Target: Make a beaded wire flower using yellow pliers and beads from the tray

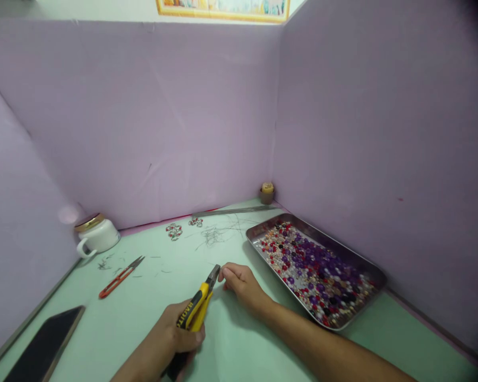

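My left hand [173, 334] is wrapped round the handles of yellow-and-black pliers [199, 306], whose jaws point up and to the right. Right at the jaw tips, my right hand [242, 286] has its thumb and fingers pinched together. Whatever they pinch is too small to make out; a thin wire-like bit shows by the jaws. A metal tray [281, 276] of red, purple, black, white and gold beads [314, 260] stands just beyond my right forearm. Small beaded wire pieces [174, 231] lie farther back, near a tangle of thin wire [212, 236].
Orange thread snips [117, 281] lie at left, among wire clippings [105, 262]. Behind them is a white mug [99, 237] with a gold lid. A dark phone-like slab [43, 345] lies front left. Long thin rods [235, 210] and a small pot [266, 194] sit by the back wall.
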A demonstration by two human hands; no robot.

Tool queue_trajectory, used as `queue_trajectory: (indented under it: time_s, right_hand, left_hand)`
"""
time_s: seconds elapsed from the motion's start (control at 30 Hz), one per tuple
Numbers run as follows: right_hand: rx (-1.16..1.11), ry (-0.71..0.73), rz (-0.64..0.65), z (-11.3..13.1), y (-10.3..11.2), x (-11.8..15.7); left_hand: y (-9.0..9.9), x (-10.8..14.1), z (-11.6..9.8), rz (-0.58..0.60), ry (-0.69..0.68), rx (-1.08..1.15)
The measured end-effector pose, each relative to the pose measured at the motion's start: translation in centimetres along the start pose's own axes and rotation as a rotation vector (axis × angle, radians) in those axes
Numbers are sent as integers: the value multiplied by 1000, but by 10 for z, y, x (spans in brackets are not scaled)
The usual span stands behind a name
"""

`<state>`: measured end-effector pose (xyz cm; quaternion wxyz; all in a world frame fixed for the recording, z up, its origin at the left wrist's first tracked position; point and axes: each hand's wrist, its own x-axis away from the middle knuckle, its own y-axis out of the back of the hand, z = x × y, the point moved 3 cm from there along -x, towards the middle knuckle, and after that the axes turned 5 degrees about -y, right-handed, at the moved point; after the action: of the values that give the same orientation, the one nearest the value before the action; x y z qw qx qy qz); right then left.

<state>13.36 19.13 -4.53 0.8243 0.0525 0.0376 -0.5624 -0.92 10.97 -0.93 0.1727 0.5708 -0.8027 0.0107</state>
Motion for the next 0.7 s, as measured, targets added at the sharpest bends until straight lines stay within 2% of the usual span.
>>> queue_trajectory:
  time_s: [0.07, 0.13, 0.2, 0.27, 0.33, 0.4, 0.5, 0.57, 0.63, 0.7]
  right_hand:
    - [-29, 10, 0, 1, 0, 0]
    - [-37, 10, -5, 1, 1, 0]
    - [-35, 8, -4, 1, 1, 0]
    - [-35, 5, -2, 0, 0, 0]
    - [-35, -8, -2, -1, 0, 0]
    - [-14, -24, -6, -1, 0, 0]
    - [43, -41, -16, 0, 0, 1]
    - [50, -44, -17, 0, 0, 0]
    - [37, -42, -20, 0, 0, 0]
    - [27, -41, -24, -1, 0, 0]
  left_hand:
    - [-1, 0, 5, 76, 38, 275]
    - [0, 0, 9, 87, 52, 487]
    - [0, 1, 12, 70, 97, 603]
    - [1, 0, 10, 73, 125, 611]
    - [2, -1, 5, 69, 121, 448]
    - [5, -3, -3, 31, 80, 157]
    - [9, -3, -15, -62, -101, -249]
    - [10, -2, -15, -159, -175, -491]
    - [11, 0, -8, -255, -135, -719]
    - [11, 1, -3, -306, -80, -842]
